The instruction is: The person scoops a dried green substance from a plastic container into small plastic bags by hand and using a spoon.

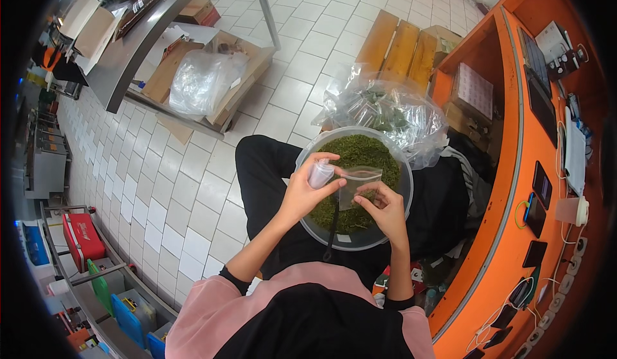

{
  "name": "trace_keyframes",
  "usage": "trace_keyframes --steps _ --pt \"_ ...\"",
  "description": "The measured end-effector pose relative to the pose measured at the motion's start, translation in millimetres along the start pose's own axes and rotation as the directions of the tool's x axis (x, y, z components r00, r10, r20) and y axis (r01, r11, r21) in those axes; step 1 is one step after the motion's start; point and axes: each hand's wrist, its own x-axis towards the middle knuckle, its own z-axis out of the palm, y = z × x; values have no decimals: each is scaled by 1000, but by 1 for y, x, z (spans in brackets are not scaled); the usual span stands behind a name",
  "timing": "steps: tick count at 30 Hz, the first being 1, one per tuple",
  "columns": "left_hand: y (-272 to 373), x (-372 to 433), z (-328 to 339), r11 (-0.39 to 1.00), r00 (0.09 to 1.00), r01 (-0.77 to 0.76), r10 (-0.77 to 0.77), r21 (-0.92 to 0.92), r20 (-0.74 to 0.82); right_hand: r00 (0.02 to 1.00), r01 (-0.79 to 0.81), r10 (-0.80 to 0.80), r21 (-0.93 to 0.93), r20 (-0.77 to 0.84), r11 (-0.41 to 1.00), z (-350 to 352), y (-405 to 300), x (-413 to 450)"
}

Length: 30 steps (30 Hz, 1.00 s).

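On my lap rests a round translucent plastic tub point(308, 231) holding a bed of chopped green plant material point(359, 149). A rolled bundle of clear plastic point(320, 175), possibly small bags, is gripped in my left hand point(303, 185). Its fingertips are at the left edge of a small clear zip-top bag point(352, 185) over the tub. My right hand point(385, 209) pinches the lower right part of that bag, where a little green material shows. A black-handled utensil point(331, 234) leans in the tub, its far end hidden behind the bag and hands.
Beyond the tub, a large clear plastic bag point(385, 113) lies by a slatted wooden bench point(388, 46). An orange counter point(511, 166) bearing phones, cables and a lidded cup point(571, 210) runs along my right. Leftward are a metal table point(140, 46) and a cart with a red case point(83, 241).
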Motion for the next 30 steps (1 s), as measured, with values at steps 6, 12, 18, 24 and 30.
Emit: trace_keyframes --steps 6,12,18,24,30 --pt "-1 4 2 943 998 55 -47 -328 33 991 126 -124 -20 58 992 -2 1 0" --pt "14 -3 4 971 999 3 10 -241 49 958 279 -271 92 -90 956 8 -12 6" --pt "9 -5 10 966 998 -60 61 -250 -2 963 250 -235 110 -129 962 15 -18 3" --pt "18 -8 9 942 999 8 4 -334 34 928 317 -319 -44 -193 948 17 -25 -2" --pt "13 -4 -6 931 1000 -16 11 -365 -14 872 372 -389 -114 -296 921 -6 -20 -4"
